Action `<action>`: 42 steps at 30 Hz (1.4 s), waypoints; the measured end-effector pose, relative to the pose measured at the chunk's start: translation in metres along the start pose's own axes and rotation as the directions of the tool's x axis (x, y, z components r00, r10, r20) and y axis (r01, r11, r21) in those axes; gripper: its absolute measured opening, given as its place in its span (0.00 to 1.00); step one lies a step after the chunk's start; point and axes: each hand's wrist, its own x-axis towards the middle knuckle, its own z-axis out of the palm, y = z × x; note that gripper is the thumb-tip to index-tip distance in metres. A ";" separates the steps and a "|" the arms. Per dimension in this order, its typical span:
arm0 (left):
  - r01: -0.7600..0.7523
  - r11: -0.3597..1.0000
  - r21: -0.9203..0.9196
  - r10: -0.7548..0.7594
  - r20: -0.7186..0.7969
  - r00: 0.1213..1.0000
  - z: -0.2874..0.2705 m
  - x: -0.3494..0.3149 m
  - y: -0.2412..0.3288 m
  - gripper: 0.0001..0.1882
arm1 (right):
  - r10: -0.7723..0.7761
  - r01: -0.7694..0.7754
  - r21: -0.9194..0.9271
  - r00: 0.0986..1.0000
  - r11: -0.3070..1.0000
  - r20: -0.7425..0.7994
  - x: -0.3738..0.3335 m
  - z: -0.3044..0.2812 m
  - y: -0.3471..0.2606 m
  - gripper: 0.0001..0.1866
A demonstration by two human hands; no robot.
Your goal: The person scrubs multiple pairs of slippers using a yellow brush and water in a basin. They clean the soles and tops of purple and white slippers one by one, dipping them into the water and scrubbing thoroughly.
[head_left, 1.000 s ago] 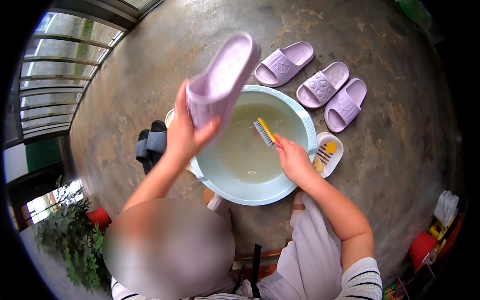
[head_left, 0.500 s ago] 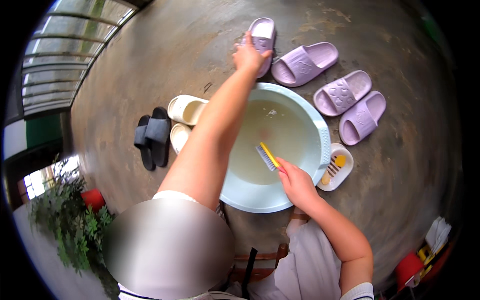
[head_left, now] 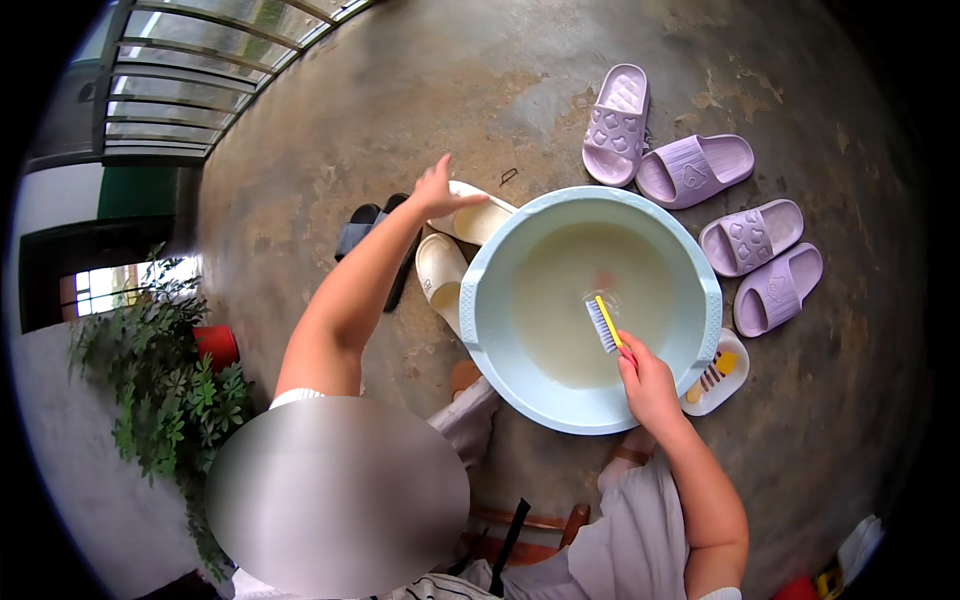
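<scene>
My left hand (head_left: 440, 192) reaches out with thumb and fingers spread, over the toe of a cream slide slipper (head_left: 480, 219); I cannot tell if it touches it. A second cream slipper (head_left: 441, 268) lies just nearer, against the basin. My right hand (head_left: 650, 384) is closed around the handle of a scrub brush (head_left: 607, 322), yellow and pink with pale bristles. The brush is over the cloudy water (head_left: 560, 300) in a round light-blue basin (head_left: 500, 372); whether its bristles touch the water is unclear.
Several lilac slides (head_left: 694, 172) lie on the concrete floor (head_left: 400, 110) beyond and right of the basin. A white soap dish (head_left: 722, 375) with a yellow piece sits by its right rim. Dark slides (head_left: 356, 230) lie left, near a leafy plant (head_left: 165, 385) and red pot (head_left: 216, 346).
My left hand has left a lilac slide at the far side and swung left and nearer, to the cream slipper. My view has shifted left. The brush stays in my right hand.
</scene>
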 end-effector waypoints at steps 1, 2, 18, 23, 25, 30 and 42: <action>0.095 0.983 -0.155 -0.083 0.082 0.993 0.008 -0.012 -0.008 0.67 | 0.009 -0.009 -0.005 1.000 1.000 0.001 -0.001 0.000 0.002 0.21; 0.102 0.987 -0.123 -0.093 0.077 0.993 0.008 -0.019 -0.026 0.65 | -0.011 0.011 0.005 1.000 1.000 0.004 0.001 0.004 0.001 0.21; -0.678 0.597 -0.429 0.478 -0.489 0.730 -0.078 -0.219 0.078 0.69 | 0.029 0.076 0.450 0.975 0.890 -0.222 0.005 -0.027 -0.021 0.24; -0.563 0.707 -0.428 0.564 -0.139 0.814 0.011 -0.239 0.120 0.56 | -0.018 0.116 0.393 0.970 0.912 -0.244 0.019 -0.015 0.009 0.23; -0.498 0.784 -0.371 0.540 0.011 0.842 0.034 -0.227 0.133 0.46 | -0.065 0.129 0.208 0.954 0.969 -0.292 0.022 -0.011 0.016 0.23; -0.342 0.935 -0.093 0.348 0.056 0.936 0.092 -0.194 0.147 0.38 | -0.203 0.088 -0.337 0.924 0.938 -0.325 0.035 0.002 0.037 0.25; -0.500 0.844 0.195 0.492 0.092 0.866 0.137 -0.166 0.145 0.61 | 0.130 -0.215 -0.726 0.976 0.653 -0.172 0.094 0.066 0.060 0.39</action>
